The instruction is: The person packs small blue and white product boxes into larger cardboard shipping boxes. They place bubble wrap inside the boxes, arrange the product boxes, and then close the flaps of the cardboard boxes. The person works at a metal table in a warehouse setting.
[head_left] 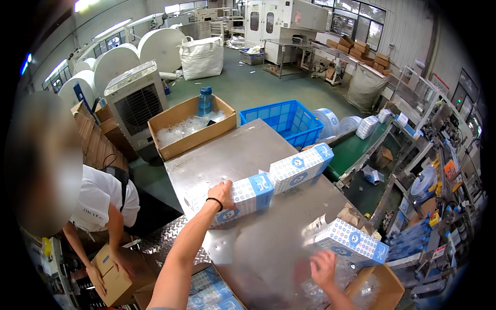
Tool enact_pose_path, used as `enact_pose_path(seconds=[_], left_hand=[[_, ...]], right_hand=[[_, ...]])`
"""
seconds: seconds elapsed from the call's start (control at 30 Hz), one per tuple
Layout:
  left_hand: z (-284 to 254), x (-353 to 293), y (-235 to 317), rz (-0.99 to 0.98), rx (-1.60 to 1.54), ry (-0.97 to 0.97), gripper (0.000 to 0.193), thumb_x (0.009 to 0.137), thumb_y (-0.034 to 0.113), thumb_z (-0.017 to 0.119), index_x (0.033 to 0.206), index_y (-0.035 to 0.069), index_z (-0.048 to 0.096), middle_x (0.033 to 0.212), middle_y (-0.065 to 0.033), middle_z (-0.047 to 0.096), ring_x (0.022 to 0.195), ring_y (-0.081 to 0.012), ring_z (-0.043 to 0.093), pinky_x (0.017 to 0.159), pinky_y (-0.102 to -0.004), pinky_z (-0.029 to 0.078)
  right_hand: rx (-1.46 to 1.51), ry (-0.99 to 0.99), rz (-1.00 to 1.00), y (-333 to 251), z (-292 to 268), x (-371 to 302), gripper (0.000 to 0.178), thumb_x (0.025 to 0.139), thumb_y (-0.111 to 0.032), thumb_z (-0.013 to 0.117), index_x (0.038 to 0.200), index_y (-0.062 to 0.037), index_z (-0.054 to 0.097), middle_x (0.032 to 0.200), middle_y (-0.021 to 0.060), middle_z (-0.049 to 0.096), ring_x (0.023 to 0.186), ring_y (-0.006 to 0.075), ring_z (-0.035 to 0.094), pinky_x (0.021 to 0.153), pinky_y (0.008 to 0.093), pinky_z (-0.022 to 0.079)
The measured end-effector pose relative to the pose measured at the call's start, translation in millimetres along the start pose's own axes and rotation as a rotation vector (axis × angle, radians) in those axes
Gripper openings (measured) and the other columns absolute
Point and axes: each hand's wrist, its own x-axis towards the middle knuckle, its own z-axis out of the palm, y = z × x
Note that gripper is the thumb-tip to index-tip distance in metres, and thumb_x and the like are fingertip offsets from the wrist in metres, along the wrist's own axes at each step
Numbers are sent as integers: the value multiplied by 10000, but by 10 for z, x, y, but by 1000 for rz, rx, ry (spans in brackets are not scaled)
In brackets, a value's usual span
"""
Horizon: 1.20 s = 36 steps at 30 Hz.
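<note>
My left hand (222, 195), with a black band at its wrist, grips the top of a long white-and-blue patterned tissue pack (250, 194) on the metal table (232, 157). A second similar pack (301, 168) lies end to end with it, farther right. My right hand (324, 267) is slightly blurred, its fingers loosely bent and apart, with nothing visible in them. Just beyond it, a third pack (351, 241) lies near the table's right edge. Crumpled clear plastic (316, 292) lies beside my right hand.
An open carton (227, 129) of plastic scraps and a blue bottle (205, 101) stands at the far edge, beside a blue crate (283, 122). A green conveyor (347, 155) runs at right. At left, a co-worker's hands (111, 268) handle a carton. Below sits a carton of packs (212, 292).
</note>
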Motion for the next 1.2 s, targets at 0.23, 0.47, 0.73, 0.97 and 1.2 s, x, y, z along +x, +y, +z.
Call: enact_pose_path(seconds=[0.23,0.47,0.73,0.97,1.2], left_hand=[[-951,-1536,-387,211,-308,591,640,594,181,852,1159,72,572,1012,-154,623,937,-385,609,785,-456,498],[-1175,-3580,-408,-27,-1165,552,725,660,136,909,1259,-15,529,1159,-90,619,1081,-173,601,964,-318,461],[-478,-4728,-593,-251,-893,473,734,590,132,898,1234,38,559,1076,-103,602,1015,-248,609,897,-351,469],[821,-4698,-662,-272,-235,103,645,594,114,761,1207,126,561,1072,-73,558,1072,-288,558,908,-523,400],[1439,-4650,-618,-288,-322,-323,903,623,223,844,1409,108,413,1285,-150,491,1258,-348,471,998,-671,370]], right_hand=[[-328,153,-302,356,546,2757,768,711,64,616,1439,-129,461,1493,180,389,1328,404,394,1093,542,317],[-847,-607,-111,-325,1527,3820,945,719,-442,810,1502,-200,340,1447,110,448,1377,251,401,1143,700,168],[-192,-620,-394,-1500,1322,2530,1213,553,-367,921,1555,-279,244,1137,165,606,1016,392,626,999,528,459],[1376,-552,488,-1329,877,1918,730,772,-36,748,1425,-9,424,1225,175,634,1060,300,661,941,448,551],[1804,-570,-114,-2187,317,961,623,861,-186,706,1411,-33,455,1283,181,615,1103,331,652,968,485,545]])
